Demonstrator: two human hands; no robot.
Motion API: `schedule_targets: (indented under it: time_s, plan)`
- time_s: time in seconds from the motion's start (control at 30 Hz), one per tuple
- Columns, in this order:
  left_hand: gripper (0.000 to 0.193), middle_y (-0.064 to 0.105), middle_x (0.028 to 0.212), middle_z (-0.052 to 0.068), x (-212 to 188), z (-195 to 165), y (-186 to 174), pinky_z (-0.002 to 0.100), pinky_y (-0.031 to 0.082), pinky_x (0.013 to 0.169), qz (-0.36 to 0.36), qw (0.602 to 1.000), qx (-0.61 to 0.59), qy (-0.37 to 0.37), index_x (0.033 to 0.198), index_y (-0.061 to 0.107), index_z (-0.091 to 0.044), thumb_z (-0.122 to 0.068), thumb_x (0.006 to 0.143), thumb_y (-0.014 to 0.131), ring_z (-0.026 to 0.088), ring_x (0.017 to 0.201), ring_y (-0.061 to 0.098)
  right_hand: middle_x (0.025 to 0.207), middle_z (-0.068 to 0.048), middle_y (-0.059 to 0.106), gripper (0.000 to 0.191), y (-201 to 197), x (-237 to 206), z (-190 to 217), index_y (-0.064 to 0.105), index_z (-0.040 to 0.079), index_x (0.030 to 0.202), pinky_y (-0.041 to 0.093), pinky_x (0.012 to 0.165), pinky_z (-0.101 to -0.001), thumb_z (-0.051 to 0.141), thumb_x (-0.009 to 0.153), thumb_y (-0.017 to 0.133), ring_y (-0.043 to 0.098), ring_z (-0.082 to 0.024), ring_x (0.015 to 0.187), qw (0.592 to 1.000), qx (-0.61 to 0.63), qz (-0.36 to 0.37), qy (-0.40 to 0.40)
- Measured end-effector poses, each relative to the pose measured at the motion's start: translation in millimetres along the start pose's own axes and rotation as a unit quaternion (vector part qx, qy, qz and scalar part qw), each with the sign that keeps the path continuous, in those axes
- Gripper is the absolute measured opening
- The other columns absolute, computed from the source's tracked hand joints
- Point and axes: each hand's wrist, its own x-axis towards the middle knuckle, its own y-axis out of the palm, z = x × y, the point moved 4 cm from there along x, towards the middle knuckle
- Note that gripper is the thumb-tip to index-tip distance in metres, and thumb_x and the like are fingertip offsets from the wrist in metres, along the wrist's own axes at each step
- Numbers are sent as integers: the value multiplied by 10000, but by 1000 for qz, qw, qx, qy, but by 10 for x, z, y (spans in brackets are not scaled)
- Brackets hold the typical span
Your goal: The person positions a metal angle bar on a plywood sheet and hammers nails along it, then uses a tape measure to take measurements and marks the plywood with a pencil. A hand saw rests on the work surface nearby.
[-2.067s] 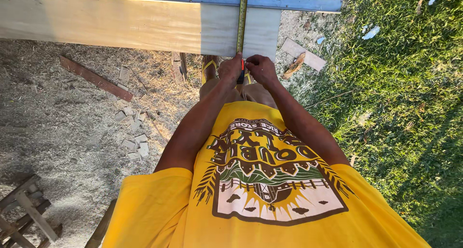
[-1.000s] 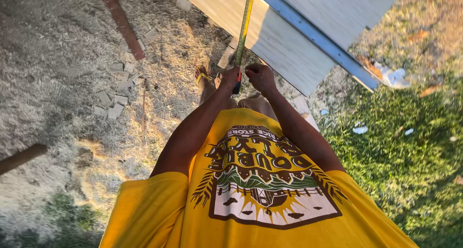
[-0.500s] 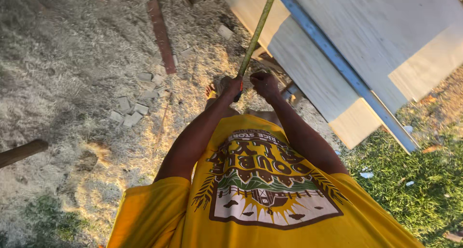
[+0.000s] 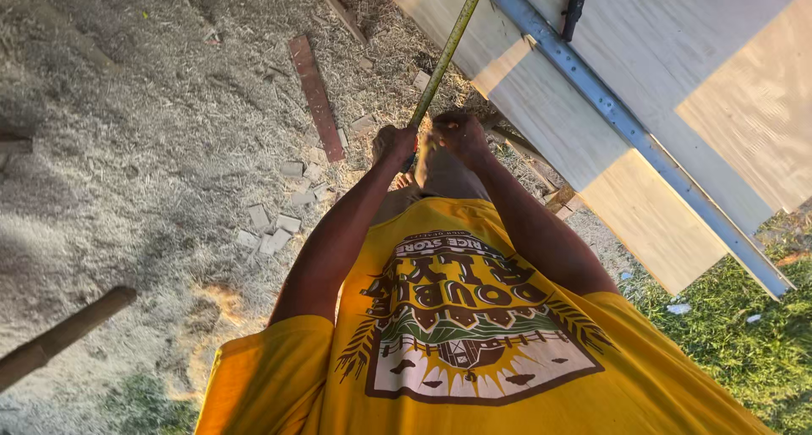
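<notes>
Both my hands are held out in front of my yellow printed shirt. My left hand is closed around the case end of a yellow tape measure, whose blade runs up and away across a pale wooden board. Beside it, my right hand pinches the tape, fingers curled. The tape's case is hidden between the two hands.
A blue metal bar lies along the stacked pale boards at the upper right. Sawdust covers the ground, with a reddish wood strip and several small offcut blocks. A round pole sticks in at lower left; grass at lower right.
My view has swung left and tilted, so the boards now run diagonally at the upper right. Both hands have stayed together on the tape measure throughout.
</notes>
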Motion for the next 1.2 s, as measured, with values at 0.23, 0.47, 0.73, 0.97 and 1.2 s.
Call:
schedule_targets:
  time_s: [0.23, 0.47, 0.73, 0.97, 1.2]
  plan:
    - [551, 742, 804, 203, 715, -639, -141, 485, 575, 690, -12, 999, -8, 29, 797, 755, 6, -544, 758, 744, 333, 755, 742, 933, -69, 759, 258, -13, 887, 300, 743, 16, 1118, 568, 649, -318, 156, 903, 726, 666, -122, 711, 994, 95, -23, 39]
    - [465, 751, 823, 207, 1255, -1494, -342, 495, 588, 707, 32, 997, 54, 55, 830, 771, -24, -486, 803, 726, 348, 790, 752, 919, -86, 767, 272, -304, 1739, 699, 759, 18, 1126, 572, 671, -311, 201, 941, 678, 678, -136, 722, 994, 63, -52, 67]
    - [315, 753, 863, 211, 1838, -2037, -276, 510, 604, 694, 44, 956, 233, 175, 876, 784, -88, -390, 850, 701, 371, 829, 753, 984, -91, 778, 272, -411, 2143, 769, 762, 33, 1117, 593, 676, -312, 188, 911, 676, 722, -148, 710, 991, 36, -72, 109]
    - [527, 779, 837, 220, 1780, -1821, -558, 438, 583, 844, 121, 981, 139, 66, 774, 822, -19, -509, 840, 638, 347, 875, 771, 918, -106, 771, 261, -217, 2185, 684, 746, -8, 1107, 578, 671, -321, 177, 936, 677, 700, -150, 698, 986, 74, -100, 114]
    - [607, 790, 891, 211, 1858, -1651, -734, 465, 583, 833, 108, 988, 110, 22, 845, 790, 4, -587, 806, 659, 348, 919, 769, 895, -105, 776, 256, 135, 2095, 678, 750, -12, 1081, 573, 681, -312, 192, 938, 693, 701, -134, 704, 985, 53, -97, 131]
